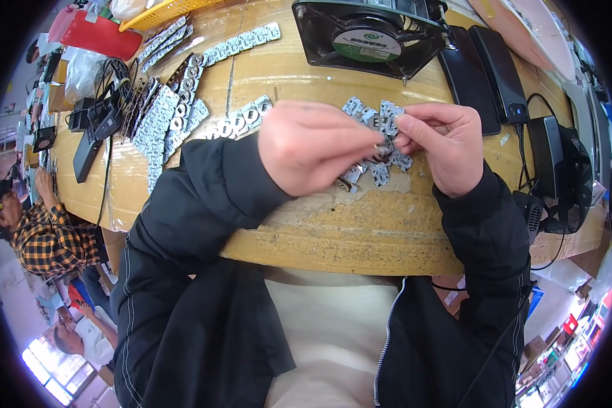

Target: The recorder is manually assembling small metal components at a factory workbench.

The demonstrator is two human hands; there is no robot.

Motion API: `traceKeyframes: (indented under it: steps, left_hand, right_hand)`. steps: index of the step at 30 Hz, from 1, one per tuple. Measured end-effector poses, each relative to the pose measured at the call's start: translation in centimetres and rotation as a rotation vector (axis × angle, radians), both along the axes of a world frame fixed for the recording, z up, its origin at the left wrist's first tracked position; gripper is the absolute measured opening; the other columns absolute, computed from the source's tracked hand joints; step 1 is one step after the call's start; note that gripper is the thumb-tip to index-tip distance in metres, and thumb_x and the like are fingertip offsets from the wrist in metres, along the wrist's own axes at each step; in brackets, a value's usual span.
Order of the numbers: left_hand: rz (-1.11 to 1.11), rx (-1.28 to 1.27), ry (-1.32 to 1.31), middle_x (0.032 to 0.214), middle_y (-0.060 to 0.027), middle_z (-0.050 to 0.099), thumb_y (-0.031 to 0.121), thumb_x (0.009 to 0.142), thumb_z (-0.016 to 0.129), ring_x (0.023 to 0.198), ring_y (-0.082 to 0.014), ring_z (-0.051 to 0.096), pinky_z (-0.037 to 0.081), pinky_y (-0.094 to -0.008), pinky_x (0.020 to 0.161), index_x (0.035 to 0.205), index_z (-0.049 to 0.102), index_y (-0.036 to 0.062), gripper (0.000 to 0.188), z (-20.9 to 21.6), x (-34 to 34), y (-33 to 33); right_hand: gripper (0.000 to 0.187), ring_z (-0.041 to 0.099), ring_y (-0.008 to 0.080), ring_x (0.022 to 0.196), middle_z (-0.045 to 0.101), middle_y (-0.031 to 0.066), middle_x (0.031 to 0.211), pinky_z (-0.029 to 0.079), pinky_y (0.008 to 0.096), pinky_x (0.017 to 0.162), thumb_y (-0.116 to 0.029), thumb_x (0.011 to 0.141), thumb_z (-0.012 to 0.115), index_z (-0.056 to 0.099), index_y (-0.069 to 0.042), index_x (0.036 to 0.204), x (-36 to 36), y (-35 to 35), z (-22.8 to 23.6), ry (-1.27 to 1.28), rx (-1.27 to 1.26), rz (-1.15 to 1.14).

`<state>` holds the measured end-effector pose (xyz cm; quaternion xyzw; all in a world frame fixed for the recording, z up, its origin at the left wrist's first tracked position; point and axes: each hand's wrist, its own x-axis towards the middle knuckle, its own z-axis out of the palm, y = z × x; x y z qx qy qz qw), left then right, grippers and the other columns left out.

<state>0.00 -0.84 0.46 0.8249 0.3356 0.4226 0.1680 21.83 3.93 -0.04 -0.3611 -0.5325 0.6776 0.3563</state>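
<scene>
Here, with the right hand (454, 141), pinching a small circuit board (390, 113); with the left hand (311, 146), bunching fingers just beside it, cannot tell whether gripping anything. Having loose boards (381, 175) below the fingertips, circuit-board panels (158, 122) left of the left hand, a black axial fan (367, 45) beyond both.

From the view's centre, a small circuit board (390, 117) is gripped by the right hand (449, 143) between 1 and 2 o'clock. The left hand (313, 148) is held at 12, its bunched fingertips pointed rightward. Loose boards (381, 175) are scattered on the table (333, 238) towards 2. A black fan (368, 46) is stood at 1; board panels (159, 121) are laid at 10; a co-worker (56, 238) is seen at 9.
</scene>
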Motion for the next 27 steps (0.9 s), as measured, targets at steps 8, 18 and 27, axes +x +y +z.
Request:
traceKeyframes:
  steps: [8,18,27]
  left_hand:
    - [-0.025,-0.250,-0.141,0.083,-0.0155,0.071,-0.001,0.074,0.073,0.072,-0.0259,0.070,0.056,-0.0296,0.064,0.088,0.071,-0.0014,0.014,-0.24,0.19,0.48]
    - [-0.071,-0.238,-0.156,0.082,-0.0145,0.071,-0.002,0.074,0.073,0.071,-0.0246,0.070,0.056,-0.0293,0.062,0.088,0.072,-0.0014,0.014,-0.33,-0.06,0.70]
    - [-0.065,-0.394,-0.168,0.077,-0.0139,0.071,0.001,0.076,0.073,0.067,-0.0232,0.070,0.055,-0.0278,0.061,0.089,0.072,0.0008,0.012,0.24,-0.06,0.36]
  right_hand:
    - [0.012,0.064,0.0116,0.065,0.069,0.0106,0.078,0.053,0.0215,0.061,0.001,0.086,0.067,0.070,0.007,0.096,0.04,-0.17,0.23,-0.094,0.101,0.077]
    - [0.014,0.066,0.0126,0.070,0.069,0.0117,0.081,0.054,0.0224,0.063,0.002,0.089,0.062,0.068,0.009,0.100,0.30,-0.31,0.30,-0.134,0.161,0.154]
    - [0.014,0.066,0.0127,0.071,0.069,0.0116,0.081,0.054,0.0219,0.065,0.001,0.089,0.063,0.068,0.008,0.100,-0.27,-0.94,0.05,-0.055,0.101,0.054]
